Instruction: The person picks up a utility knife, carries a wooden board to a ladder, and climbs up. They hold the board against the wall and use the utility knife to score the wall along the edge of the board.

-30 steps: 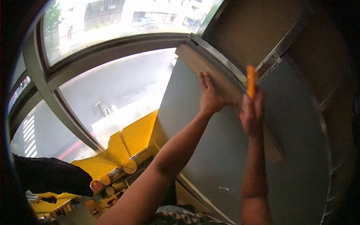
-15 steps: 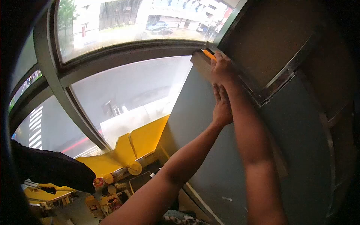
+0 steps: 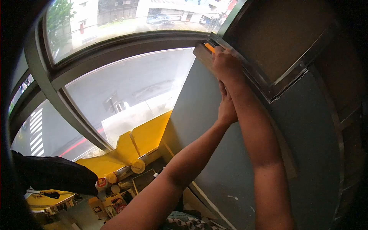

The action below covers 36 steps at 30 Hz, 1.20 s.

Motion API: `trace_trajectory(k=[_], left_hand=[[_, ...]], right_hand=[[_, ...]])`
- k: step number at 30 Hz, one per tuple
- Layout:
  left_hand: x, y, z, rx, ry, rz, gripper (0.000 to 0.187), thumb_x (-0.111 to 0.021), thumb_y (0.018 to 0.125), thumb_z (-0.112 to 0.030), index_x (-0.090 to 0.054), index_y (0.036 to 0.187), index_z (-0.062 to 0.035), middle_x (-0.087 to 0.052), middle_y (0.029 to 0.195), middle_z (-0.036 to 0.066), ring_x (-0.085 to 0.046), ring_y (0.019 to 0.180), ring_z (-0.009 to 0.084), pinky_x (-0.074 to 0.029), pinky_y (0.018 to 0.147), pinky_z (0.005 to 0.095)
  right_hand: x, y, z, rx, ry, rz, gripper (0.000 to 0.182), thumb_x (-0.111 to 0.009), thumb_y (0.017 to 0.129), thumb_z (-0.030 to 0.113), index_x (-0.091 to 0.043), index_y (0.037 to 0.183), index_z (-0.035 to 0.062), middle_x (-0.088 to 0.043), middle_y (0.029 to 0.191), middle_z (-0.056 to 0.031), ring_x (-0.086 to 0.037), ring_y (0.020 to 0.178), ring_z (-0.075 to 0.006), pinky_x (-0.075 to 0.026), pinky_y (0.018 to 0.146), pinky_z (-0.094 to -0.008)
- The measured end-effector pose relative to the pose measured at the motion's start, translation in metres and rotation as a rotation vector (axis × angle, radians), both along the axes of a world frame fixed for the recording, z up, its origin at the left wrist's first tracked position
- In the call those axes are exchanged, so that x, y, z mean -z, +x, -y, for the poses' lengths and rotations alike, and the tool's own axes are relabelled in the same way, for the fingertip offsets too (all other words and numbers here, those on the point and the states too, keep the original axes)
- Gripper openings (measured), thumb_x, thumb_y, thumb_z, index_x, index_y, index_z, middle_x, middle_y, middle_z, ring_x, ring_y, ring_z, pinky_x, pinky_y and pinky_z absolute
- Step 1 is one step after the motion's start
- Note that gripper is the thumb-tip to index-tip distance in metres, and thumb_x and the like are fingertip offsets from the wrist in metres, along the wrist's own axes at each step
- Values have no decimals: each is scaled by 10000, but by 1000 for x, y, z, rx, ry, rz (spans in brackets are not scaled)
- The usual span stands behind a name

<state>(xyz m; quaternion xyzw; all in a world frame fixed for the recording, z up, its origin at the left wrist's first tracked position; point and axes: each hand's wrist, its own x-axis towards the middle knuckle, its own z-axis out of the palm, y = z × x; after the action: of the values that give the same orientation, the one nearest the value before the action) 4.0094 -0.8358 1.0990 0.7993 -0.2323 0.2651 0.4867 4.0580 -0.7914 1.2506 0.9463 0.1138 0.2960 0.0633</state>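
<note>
My right hand (image 3: pixel 227 65) is closed around an orange utility knife (image 3: pixel 209 47), at the upper end of a long brownish strip (image 3: pixel 204 57). Beside a dark metal frame (image 3: pixel 257 82), the strip runs down over the grey wall panel (image 3: pixel 191 99). My left hand (image 3: pixel 227 109) lies flat against the strip lower down, its visible fingers stretched out. The right forearm hides part of it and much of the strip. Only the knife's orange body shows now; its tip is hidden or too small to see.
Left of the panel are a large window with a grey frame (image 3: pixel 115 46) and a yellow ledge (image 3: pixel 151 132). Below lie a roll of yellow tape (image 3: pixel 137 166), jars and boxes. A dark cloth-like shape (image 3: pixel 57 172) hangs at the lower left.
My right hand and the knife have shifted slightly up toward the strip's end, and less of the knife shows. My left hand stays against the strip. The view has tilted slightly.
</note>
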Motion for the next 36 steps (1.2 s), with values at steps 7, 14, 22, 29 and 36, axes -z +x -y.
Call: trace_trajectory(k=[7, 14, 22, 29, 36], left_hand=[[-6, -9, -19, 435, -274, -420, 1049, -708, 877, -516, -112, 1593, -35, 1, 1635, 324, -106, 1512, 481, -177, 1229, 510], [-10, -14, -26, 526, -269, -311, 990, -625, 888, -589, -203, 1579, -21, -158, 1648, 248, -123, 1515, 474, 75, 1198, 642], [-24, -24, -31, 384, -223, -147, 955, -580, 915, -587, -204, 1581, -17, -123, 1646, 267, 11, 1522, 488, 91, 1196, 651], [5, 7, 0, 267, -201, -131, 1038, -688, 878, -535, -133, 1592, -25, -48, 1652, 270, 86, 1519, 471, -69, 1248, 575], [-8, 1, -3, -144, 70, 88, 1354, -885, 687, -502, 6, 1596, -39, 94, 1652, 259, 48, 1530, 435, -292, 1215, 492]], right_hand=[[3, -3, -14, 34, -226, 104, 294, -550, 1000, 177, -608, 1147, -72, -713, 950, -251, -752, 843, -343, -623, 661, -432], [-5, -5, -21, 94, -167, -24, 298, -523, 1007, 181, -606, 1195, -35, -723, 1016, -252, -747, 928, -346, -627, 736, -449], [-16, -20, -22, 137, -269, -43, 329, -556, 999, 207, -620, 1187, -56, -733, 976, -222, -755, 899, -319, -628, 695, -425], [-30, -65, -11, 238, -242, -177, 340, -531, 1022, 243, -590, 1226, -22, -712, 1090, -221, -738, 983, -313, -606, 833, -449], [-25, -107, 23, 193, -284, -158, 336, -540, 1012, 263, -612, 1166, -27, -727, 1038, -232, -747, 946, -325, -617, 804, -433]])
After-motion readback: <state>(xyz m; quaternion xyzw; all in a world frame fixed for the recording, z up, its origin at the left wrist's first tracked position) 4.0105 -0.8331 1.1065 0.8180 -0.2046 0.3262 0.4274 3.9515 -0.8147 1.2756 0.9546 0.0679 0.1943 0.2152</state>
